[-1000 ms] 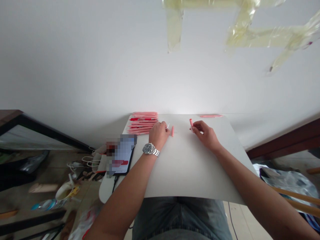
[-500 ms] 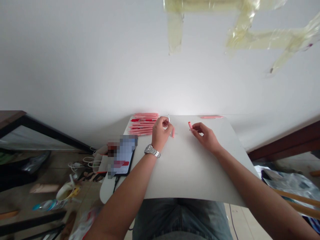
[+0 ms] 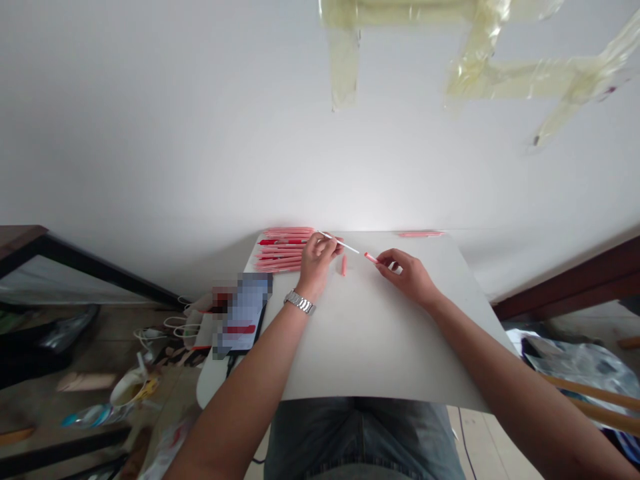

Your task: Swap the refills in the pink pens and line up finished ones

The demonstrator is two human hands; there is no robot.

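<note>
My left hand (image 3: 317, 260), with a metal-band watch at the wrist, pinches a thin white pen refill (image 3: 346, 245) that slants down to the right. Something pinkish also shows by its fingertips, too small to make out. My right hand (image 3: 406, 272) grips a pink pen barrel (image 3: 371, 257), its open end facing the refill's tip with a small gap between them. A short pink pen part (image 3: 344, 265) lies on the table just below my left fingertips. Beside the left hand is a pile of pink and red pens (image 3: 283, 249), partly covered by that hand.
A single pink pen (image 3: 421, 234) lies at the back edge of the white table (image 3: 380, 347), against the wall. At the left edge a phone (image 3: 245, 313) rests with a cable plugged in. A bottle (image 3: 87, 417) and a cup (image 3: 129, 387) stand low at the left.
The refill in my left hand has swung from upright to slanting toward the right hand. My right hand has tilted the barrel and brought its open end left, closer to the refill.
</note>
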